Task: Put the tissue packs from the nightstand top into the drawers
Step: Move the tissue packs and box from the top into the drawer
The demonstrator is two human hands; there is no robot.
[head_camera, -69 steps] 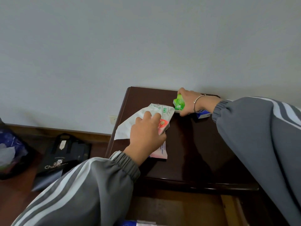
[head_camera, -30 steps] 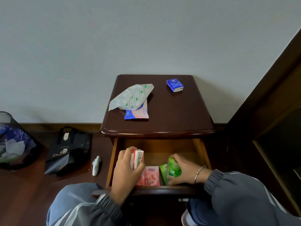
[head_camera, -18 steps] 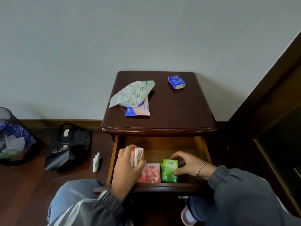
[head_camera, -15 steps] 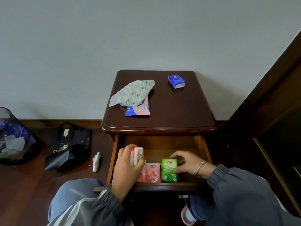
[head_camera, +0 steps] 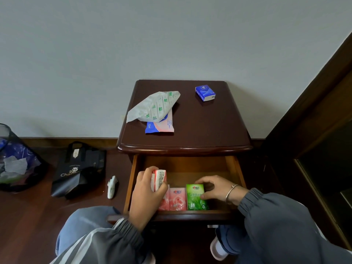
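The dark nightstand (head_camera: 200,130) has its top drawer (head_camera: 131,180) pulled out. My left hand (head_camera: 146,195) is shut on a red-and-white tissue pack (head_camera: 159,179), held on edge over the drawer's left side. My right hand (head_camera: 217,189) rests its fingers on a green tissue pack (head_camera: 195,197) lying flat in the drawer. A pink pack (head_camera: 177,199) lies beside the green one, with another pink one partly hidden under my left hand. On top remain a blue pack (head_camera: 205,93), a white-and-green soft pack (head_camera: 154,106) and a blue-pink pack (head_camera: 161,125) beneath it.
A black tote bag (head_camera: 80,168) and a small white object (head_camera: 112,186) lie on the wooden floor left of the nightstand. A mesh bin (head_camera: 17,161) with rubbish stands at the far left. Dark wooden furniture (head_camera: 314,121) borders the right side.
Both hands came down from the nightstand top into the drawer with a pack each. My right hand has laid the green pack flat beside the pink one; my left hand still holds its pack.
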